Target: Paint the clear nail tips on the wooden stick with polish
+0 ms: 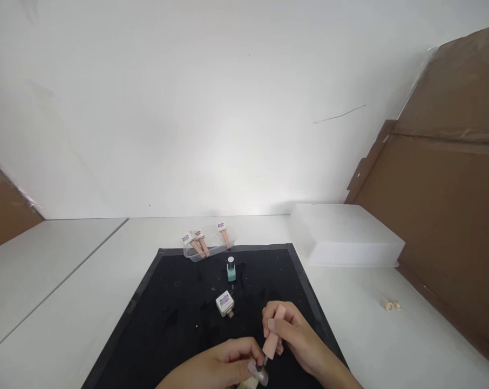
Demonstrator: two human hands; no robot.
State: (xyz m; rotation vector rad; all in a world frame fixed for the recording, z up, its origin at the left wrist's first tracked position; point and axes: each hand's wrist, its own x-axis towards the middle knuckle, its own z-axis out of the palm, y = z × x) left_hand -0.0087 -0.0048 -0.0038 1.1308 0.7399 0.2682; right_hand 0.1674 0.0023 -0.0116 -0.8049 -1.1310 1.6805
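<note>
My right hand is closed around the long pink cap of a nail polish brush. The brush end points down and left, at a small clear, shiny piece in my left hand. A pale beige thing shows under those left fingers, partly cut off by the frame edge; its kind I cannot make out. Just beyond my hands, a white square nail polish bottle lies capless with its neck towards me. Behind it stands a teal nail polish bottle with a dark cap.
A clear plastic tray at the mat's far edge holds several white bottles with pink caps. The black mat covers the table's middle. At right are a white box and small beige rings, beside a brown cardboard panel.
</note>
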